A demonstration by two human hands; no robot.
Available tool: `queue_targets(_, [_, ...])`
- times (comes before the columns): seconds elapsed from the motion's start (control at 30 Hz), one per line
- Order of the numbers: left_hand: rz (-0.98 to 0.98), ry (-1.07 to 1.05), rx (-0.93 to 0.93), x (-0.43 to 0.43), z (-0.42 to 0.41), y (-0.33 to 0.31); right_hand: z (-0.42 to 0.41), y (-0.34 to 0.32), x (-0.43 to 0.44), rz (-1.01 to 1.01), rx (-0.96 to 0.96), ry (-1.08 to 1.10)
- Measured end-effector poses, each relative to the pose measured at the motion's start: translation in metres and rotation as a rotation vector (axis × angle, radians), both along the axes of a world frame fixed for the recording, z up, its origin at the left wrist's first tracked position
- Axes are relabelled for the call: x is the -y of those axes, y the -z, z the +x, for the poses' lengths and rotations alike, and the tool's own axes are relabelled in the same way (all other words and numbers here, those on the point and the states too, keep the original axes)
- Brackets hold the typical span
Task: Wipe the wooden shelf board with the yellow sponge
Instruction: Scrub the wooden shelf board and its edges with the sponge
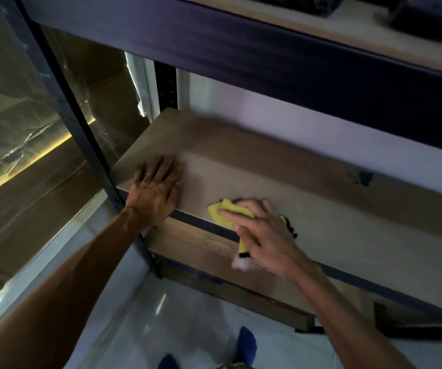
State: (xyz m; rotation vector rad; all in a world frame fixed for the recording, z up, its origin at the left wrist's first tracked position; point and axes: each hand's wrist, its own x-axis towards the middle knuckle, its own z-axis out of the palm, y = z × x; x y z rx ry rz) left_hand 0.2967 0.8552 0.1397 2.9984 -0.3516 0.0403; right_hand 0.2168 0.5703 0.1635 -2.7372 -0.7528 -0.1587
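The wooden shelf board (281, 166) is the middle level of a dark metal rack, pale brown and bare. My left hand (156, 187) lies flat, fingers spread, on the board's front left corner. My right hand (262, 233) presses the yellow sponge (226, 213) onto the board near its front edge. The sponge sticks out to the left of my fingers, and part of it hangs below the edge under my palm. A dark stain (365, 178) marks the board at the right.
The rack's dark front post (81, 123) rises at the left, and the upper shelf beam (267, 49) hangs low overhead. A lower shelf board (196, 243) sits beneath. Plastic-wrapped cardboard (23, 145) stands left of the rack. My blue footwear (246, 347) is on the glossy floor.
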Motion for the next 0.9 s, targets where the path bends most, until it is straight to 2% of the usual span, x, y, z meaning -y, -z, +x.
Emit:
queue_targets(0.17, [-0.022, 0.025, 0.009, 0.000, -0.002, -0.005, -0.016, -0.007, -0.017, 0.091, -0.062, -0.203])
queue_targets(0.3, [0.004, 0.010, -0.005, 0.001, -0.002, -0.005, 0.052, -0.031, 0.008, 0.129, 0.011, 0.026])
queue_targets(0.37, [0.032, 0.007, -0.022, 0.000, -0.001, -0.003, 0.080, -0.028, 0.019, 0.017, -0.111, 0.190])
queue_targets(0.43, [0.027, 0.009, -0.029, 0.000, -0.001, -0.003, 0.076, -0.016, 0.013, -0.113, -0.167, 0.254])
queue_targets(0.6, [0.010, 0.015, -0.036, 0.000, -0.002, -0.001, 0.015, -0.003, -0.034, -0.050, -0.027, -0.110])
queue_targets(0.73, [0.000, 0.021, -0.027, -0.002, 0.002, 0.000, 0.003, -0.007, -0.035, 0.024, -0.066, -0.280])
queue_targets(0.8, [0.012, 0.019, -0.034, -0.002, 0.002, 0.001, 0.025, -0.014, -0.023, 0.121, -0.035, -0.167])
queue_targets(0.9, [0.025, 0.013, -0.060, -0.001, 0.002, 0.002, 0.071, -0.020, 0.000, -0.025, -0.049, 0.148])
